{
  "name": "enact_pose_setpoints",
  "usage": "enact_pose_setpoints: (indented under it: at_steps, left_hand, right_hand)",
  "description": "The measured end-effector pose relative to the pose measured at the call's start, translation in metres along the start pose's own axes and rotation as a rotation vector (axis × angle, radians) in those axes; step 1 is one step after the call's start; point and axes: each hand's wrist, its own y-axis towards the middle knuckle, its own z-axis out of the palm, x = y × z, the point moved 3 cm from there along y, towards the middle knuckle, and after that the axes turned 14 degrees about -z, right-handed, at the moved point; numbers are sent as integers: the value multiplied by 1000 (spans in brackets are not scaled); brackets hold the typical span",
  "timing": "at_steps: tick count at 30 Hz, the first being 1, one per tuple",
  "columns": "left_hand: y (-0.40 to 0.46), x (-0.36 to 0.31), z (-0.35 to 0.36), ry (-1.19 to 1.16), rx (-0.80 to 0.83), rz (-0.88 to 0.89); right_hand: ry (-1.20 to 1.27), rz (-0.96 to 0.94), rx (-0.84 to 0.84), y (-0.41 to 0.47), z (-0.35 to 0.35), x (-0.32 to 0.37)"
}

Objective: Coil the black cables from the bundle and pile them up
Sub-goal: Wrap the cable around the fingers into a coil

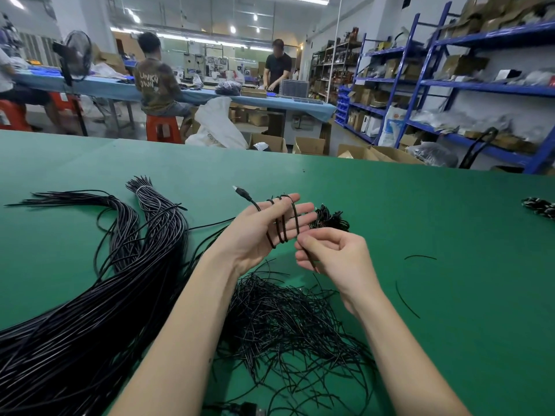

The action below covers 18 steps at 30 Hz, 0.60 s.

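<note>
At the centre of the frame the left hand (264, 226) is held palm-up above the green table (420, 223), fingers spread flat, with a black cable (280, 228) looped three times around them. The cable's plug end (241, 192) sticks out past the fingertips toward the upper left. The right hand (330, 253), just to the right and slightly lower, pinches the same cable between thumb and forefinger, the other fingers curled in.

On the left side of the frame lies the bundle (129, 265) of long black cables, fanning from the lower left corner up to two tied ends near the middle left; a pale band (143, 189) wraps one end. Below the hands sprawls a loose tangle of thin black ties (288, 325). Just behind the left fingertips sits a small dark pile of coiled cables (330, 220). Two stray ties (407, 298) lie alone toward the right.

Beyond the table's far edge, open cardboard boxes (309, 145) stand on the floor; what is in them I cannot tell. Blue shelves (444, 85) at the upper right carry boxes and bagged goods. Two people work at a long blue bench (120, 85) in the upper left.
</note>
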Motion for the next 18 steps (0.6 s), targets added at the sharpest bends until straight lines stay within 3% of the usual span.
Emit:
enact_pose_setpoints:
  at_steps: [6,8,11,16,18]
  left_hand:
    - [3,9,1,36,-29,-1]
    - [0,9,1,109,31,-30]
    - [-7,12,4,199,195,-117]
    - [-15,26,20,402,409,-224]
    - [-20,26,24,428,453,-249]
  right_hand:
    - [-33,48,114,-1,-2,-7]
    - [-82,67,206,4,-14,-5]
    - [77,-23,211,21,-31,12]
    - [-207,-41,659,36,1,40]
    - [-290,-64,731,41,11,46]
